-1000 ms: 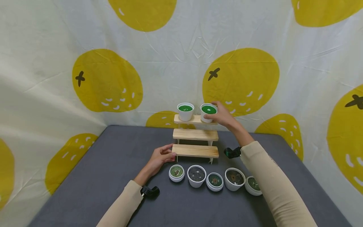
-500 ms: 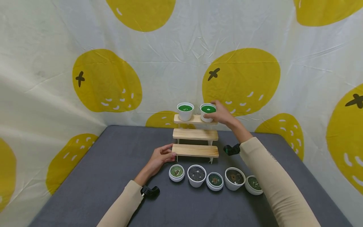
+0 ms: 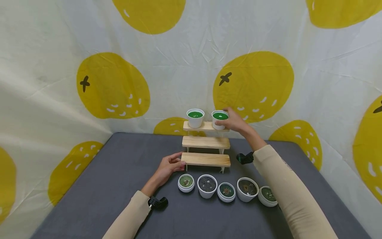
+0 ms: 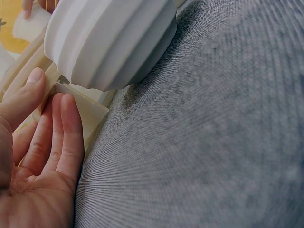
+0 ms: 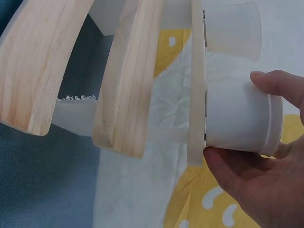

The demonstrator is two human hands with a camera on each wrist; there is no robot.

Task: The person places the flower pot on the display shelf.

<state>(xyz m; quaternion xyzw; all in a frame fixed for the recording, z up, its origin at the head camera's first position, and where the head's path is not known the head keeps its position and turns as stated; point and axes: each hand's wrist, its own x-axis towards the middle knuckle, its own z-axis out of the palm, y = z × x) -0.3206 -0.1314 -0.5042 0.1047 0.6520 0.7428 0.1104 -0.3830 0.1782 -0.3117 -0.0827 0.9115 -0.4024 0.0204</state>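
A three-step wooden display stand (image 3: 206, 142) stands on the table. My left hand (image 3: 167, 168) pinches the left end of its lowest step; in the left wrist view the thumb lies on the board edge and the fingers sit by the pale side leg (image 4: 90, 111). My right hand (image 3: 235, 121) holds a white cup with a green filling (image 3: 220, 116) at the right end of the top step. In the right wrist view that cup (image 5: 237, 116) sits upright with its base at the board, thumb and fingers around its sides. A matching green-filled cup (image 3: 195, 116) stands to its left.
Before the stand is a row of white pots: a small ribbed one (image 3: 186, 182), a taller dark-topped one (image 3: 207, 186), a small green one (image 3: 226, 192), a brown-topped one (image 3: 247, 189), and one (image 3: 267, 196) partly behind my right sleeve. A fruit-print curtain (image 3: 179, 73) hangs behind.
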